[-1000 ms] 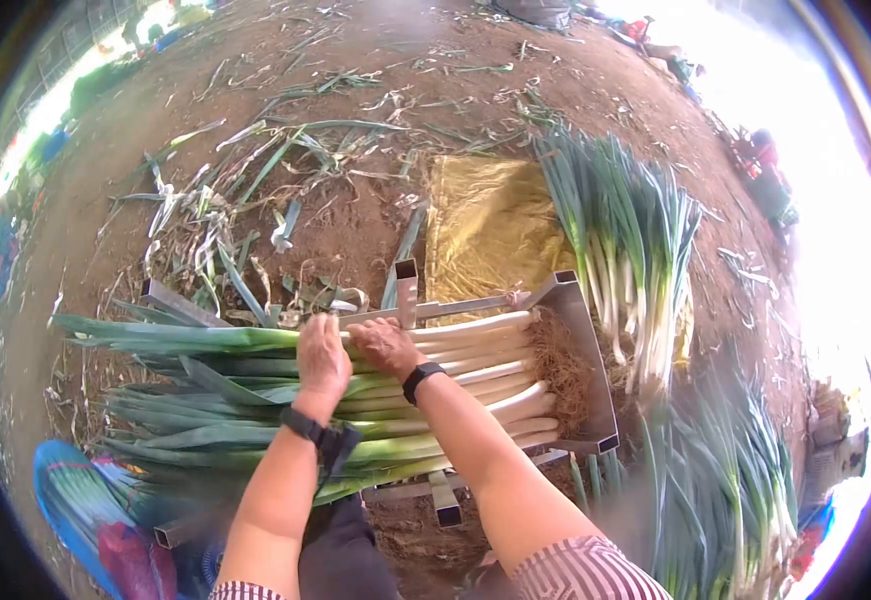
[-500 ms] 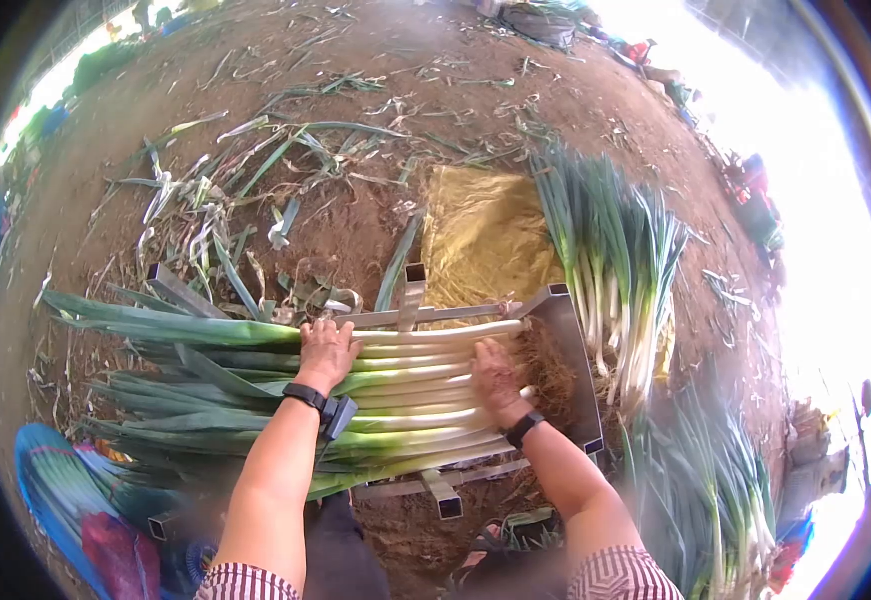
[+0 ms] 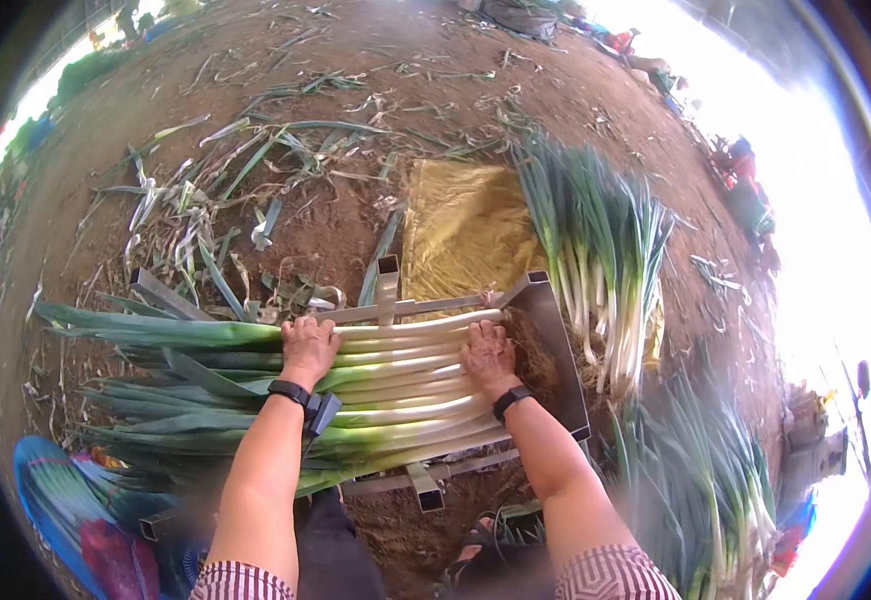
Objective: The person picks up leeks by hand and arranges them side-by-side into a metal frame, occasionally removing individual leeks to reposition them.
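A layer of long leeks [image 3: 406, 385] lies side by side across a metal frame [image 3: 561, 350], with roots against the frame's right end plate and green leaves spread to the left. My left hand [image 3: 310, 348] rests on the far leeks where white turns to green, its fingers curled over the farthest stalk. On the white stalks close to the roots lies my right hand [image 3: 488, 355], palm down, fingers apart and pointing away from me. Neither hand lifts a leek. The undersides of both hands are hidden.
Beyond the frame lies a yellow sack [image 3: 466, 225]. Leek piles stand to the right [image 3: 596, 230] and lower right [image 3: 701, 480]. Leaf scraps [image 3: 196, 200] litter the soil at the upper left. A blue bundle [image 3: 56, 500] of leeks is at the lower left.
My right hand has slid a little away from me along the white stalks, its fingers nearer the farthest leek. My left hand stays on the same stalks. The whole view has shifted slightly.
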{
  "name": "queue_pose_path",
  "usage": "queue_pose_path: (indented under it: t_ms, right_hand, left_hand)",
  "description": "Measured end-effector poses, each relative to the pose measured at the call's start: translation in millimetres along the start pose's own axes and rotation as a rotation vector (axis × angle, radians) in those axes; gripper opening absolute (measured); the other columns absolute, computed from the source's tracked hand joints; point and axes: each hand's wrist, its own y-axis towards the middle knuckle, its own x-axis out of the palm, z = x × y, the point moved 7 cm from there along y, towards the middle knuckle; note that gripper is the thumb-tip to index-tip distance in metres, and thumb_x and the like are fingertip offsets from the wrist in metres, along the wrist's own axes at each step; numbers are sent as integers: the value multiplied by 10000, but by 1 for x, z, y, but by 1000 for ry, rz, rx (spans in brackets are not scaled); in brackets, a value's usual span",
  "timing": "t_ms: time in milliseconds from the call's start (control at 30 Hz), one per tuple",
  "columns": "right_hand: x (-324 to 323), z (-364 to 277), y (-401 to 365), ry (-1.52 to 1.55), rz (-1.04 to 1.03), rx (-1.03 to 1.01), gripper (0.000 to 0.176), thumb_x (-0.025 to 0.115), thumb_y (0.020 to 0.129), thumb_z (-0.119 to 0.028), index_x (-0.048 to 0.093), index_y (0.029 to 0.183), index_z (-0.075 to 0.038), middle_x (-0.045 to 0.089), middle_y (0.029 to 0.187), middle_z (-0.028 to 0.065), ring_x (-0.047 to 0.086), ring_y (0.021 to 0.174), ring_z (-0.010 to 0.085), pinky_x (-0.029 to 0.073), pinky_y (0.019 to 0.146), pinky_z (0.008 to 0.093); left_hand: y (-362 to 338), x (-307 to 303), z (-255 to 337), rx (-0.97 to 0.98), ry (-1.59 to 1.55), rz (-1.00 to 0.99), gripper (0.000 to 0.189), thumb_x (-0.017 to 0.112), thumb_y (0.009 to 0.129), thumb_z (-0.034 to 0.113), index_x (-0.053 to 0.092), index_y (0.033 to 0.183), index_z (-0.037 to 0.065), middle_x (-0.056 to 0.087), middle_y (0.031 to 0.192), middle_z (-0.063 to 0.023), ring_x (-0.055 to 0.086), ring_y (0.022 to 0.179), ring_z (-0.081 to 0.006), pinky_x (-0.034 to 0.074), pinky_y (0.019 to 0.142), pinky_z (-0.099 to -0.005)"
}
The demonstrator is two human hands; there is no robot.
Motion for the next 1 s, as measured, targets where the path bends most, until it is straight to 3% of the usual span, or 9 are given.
queue_pose_path:
  t_ms: [167,267,367,467,767,867,1000]
  right_hand:
    - [0,-3,-2,-39,-38,-42,443,584,800,-319,548,1167,-74,515,1126,94,504,1038,268,469,829,445]
    - [0,-3,-8,-50,46,-97,418,557,814,-315,554,1153,-70,524,1115,87,504,1030,264,473,817,434]
    - [0,0,-4,-39,-17,-81,450,538,826,-310,540,1202,-63,514,1189,91,469,1112,273,415,907,486]
    - [-3,-1,4,-73,-254,-38,472,509,834,-299,533,1240,-60,498,1239,91,431,1176,279,372,957,484]
    - [12,1,-9,-126,21,-25,481,480,854,-309,514,1270,-69,475,1287,89,417,1208,258,342,992,462]
    - [3,-1,-6,-56,-147,1,494,477,861,-319,493,1286,-68,463,1316,92,405,1230,265,334,1009,461]
    - [1,1,-8,17,-117,37,523,516,854,-323,458,1306,-66,459,1335,98,397,1247,275,325,1028,471]
  left_hand:
    - [0,-4,1,-19,-14,-19,295,575,884,417,655,988,153,622,1029,-112,525,1082,-280,331,947,-464]
    - [0,-4,1,-29,-11,-42,299,573,886,415,656,987,146,622,1034,-114,523,1085,-283,327,952,-464]
    - [0,0,-1,-1,-8,-28,298,570,872,390,640,1039,154,603,1024,-111,516,1061,-295,347,917,-462]
    - [1,2,-2,-8,-18,-39,296,570,875,395,642,1028,153,602,1014,-103,513,1061,-290,346,916,-464]
    - [-1,-2,-1,5,-29,-2,281,578,873,392,639,996,147,596,997,-96,513,1051,-289,351,912,-455]
    - [-1,-4,0,3,-31,6,284,580,872,391,639,993,141,598,988,-97,518,1041,-291,354,907,-458]
    - [-1,-3,-2,5,-38,14,285,578,872,389,642,993,139,604,985,-101,522,1037,-296,355,905,-460]
